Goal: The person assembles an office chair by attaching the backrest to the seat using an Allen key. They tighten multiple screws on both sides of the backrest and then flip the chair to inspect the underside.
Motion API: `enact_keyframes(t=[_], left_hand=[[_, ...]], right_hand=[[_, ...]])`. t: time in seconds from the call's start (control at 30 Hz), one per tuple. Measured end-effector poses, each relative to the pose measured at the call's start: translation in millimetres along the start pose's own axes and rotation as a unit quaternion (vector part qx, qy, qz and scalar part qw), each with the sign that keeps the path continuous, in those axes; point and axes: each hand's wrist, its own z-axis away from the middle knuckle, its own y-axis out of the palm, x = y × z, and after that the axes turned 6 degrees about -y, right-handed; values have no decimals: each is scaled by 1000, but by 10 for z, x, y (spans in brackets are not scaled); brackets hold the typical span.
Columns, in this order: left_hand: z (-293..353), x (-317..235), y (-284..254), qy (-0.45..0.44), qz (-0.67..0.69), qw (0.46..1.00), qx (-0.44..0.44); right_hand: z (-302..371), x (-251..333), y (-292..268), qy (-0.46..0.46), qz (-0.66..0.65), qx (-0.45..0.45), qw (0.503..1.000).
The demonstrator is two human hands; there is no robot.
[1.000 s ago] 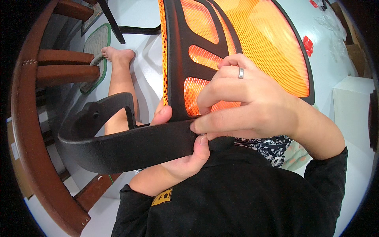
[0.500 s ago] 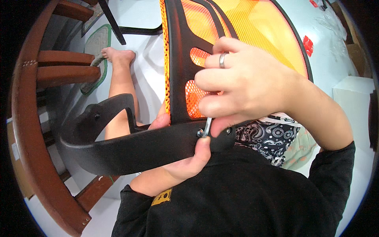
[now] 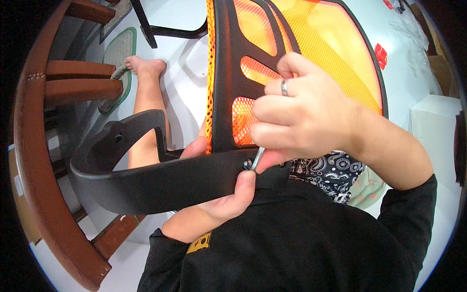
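Currently, my left hand (image 3: pixel 228 202) clasps the black armrest (image 3: pixel 155 188), by whose bolt (image 3: pixel 247 164) my right hand (image 3: pixel 309 114) pinches a metal tool (image 3: pixel 259 158).

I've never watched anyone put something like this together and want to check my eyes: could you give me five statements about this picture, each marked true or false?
1. The right hand holds a thin metal tool. True.
2. The left hand holds the curved black part. True.
3. The silver ring is on the left hand. False: it is on the right hand.
4. The mesh is blue. False: it is orange.
5. A red scrap lies on the pale floor. True.
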Motion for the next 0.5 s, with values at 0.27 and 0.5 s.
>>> enact_keyframes(t=[0.27,0.5], left_hand=[[-61,-42,42,-70,177,981,28],[-46,-56,21,-65,190,979,36]], right_hand=[[110,624,91,241,28,-74,967],[119,504,-204,173,-54,79,980]])
